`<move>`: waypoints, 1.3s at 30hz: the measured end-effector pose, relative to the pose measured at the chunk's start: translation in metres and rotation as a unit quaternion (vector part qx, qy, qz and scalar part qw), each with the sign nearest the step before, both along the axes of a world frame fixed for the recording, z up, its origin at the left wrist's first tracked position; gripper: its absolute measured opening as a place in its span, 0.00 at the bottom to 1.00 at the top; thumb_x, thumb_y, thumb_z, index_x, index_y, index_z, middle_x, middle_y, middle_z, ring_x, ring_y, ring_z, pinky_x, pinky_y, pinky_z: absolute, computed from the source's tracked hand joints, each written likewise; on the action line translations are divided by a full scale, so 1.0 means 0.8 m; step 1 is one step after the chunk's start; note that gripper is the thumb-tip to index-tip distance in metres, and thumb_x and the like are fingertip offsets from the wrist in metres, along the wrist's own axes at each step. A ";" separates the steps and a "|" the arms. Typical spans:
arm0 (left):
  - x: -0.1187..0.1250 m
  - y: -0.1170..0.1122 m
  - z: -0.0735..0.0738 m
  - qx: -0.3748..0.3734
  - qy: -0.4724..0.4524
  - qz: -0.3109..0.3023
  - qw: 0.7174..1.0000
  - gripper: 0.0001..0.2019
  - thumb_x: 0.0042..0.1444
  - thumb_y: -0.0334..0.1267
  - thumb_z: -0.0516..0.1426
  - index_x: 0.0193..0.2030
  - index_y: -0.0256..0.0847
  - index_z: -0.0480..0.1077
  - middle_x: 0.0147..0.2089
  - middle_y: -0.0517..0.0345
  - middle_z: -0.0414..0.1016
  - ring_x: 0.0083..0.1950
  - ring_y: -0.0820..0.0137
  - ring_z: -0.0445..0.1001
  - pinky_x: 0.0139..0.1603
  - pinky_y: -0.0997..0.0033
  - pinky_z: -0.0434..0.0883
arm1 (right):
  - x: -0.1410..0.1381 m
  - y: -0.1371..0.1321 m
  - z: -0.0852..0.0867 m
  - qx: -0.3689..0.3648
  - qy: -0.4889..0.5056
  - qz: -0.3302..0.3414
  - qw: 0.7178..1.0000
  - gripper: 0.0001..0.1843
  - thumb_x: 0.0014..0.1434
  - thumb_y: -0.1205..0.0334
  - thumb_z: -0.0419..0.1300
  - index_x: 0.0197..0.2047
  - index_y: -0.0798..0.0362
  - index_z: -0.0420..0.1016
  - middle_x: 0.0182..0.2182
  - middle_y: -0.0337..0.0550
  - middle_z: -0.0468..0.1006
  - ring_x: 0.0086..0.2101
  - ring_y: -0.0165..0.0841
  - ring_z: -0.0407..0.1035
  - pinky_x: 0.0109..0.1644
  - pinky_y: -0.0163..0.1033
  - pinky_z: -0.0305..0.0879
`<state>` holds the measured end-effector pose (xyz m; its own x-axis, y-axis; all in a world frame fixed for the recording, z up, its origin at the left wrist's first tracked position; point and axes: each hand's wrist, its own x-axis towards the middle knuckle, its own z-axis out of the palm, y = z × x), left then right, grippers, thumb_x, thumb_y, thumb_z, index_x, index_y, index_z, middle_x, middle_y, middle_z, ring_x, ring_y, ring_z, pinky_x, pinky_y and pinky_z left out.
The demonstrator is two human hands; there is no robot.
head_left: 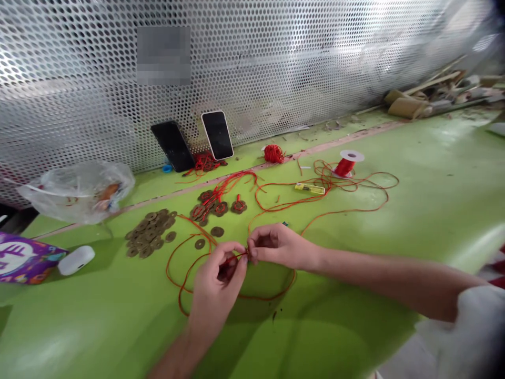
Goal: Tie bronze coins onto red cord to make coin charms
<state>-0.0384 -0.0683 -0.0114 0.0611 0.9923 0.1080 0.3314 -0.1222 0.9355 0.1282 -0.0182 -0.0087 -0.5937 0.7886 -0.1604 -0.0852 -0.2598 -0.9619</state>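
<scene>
My left hand (219,281) and my right hand (276,245) meet above the green table (355,273), fingers pinched together on a red cord (185,266). The cord loops on the table below and left of my hands. Something small and dark sits inside my left fingers; I cannot make it out. A pile of loose brass coins (150,232) lies to the left, and two single coins (200,243) lie just above my left hand. Coins tied with red cord (216,204) lie further back.
Two phones (216,135) lean on the perforated metal wall. A red thread spool (345,164), a ball of red thread (273,153) and a yellow lighter (310,188) lie behind. A plastic bag (81,190), a white case (76,260) and a purple packet (21,259) sit left.
</scene>
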 end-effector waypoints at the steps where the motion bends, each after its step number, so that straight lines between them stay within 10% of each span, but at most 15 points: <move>1: 0.002 -0.001 0.002 -0.004 -0.004 0.003 1.000 0.05 0.56 0.39 0.55 0.37 0.40 0.68 0.26 0.61 0.69 0.26 0.74 0.67 0.26 0.78 0.64 | 0.000 0.000 0.000 0.004 -0.001 0.003 1.000 0.16 0.43 0.57 0.71 0.28 0.56 0.70 0.24 0.37 0.73 0.28 0.27 0.66 0.38 0.34 0.63; 39: -0.003 -0.003 0.005 0.246 0.170 -0.008 0.954 0.07 0.58 0.27 0.55 0.41 0.43 0.68 0.30 0.64 0.67 0.24 0.80 0.63 0.24 0.81 0.64 | 0.005 -0.002 0.000 0.112 -0.062 0.029 0.991 0.05 0.49 0.63 0.56 0.29 0.56 0.66 0.24 0.35 0.65 0.26 0.25 0.61 0.32 0.33 0.59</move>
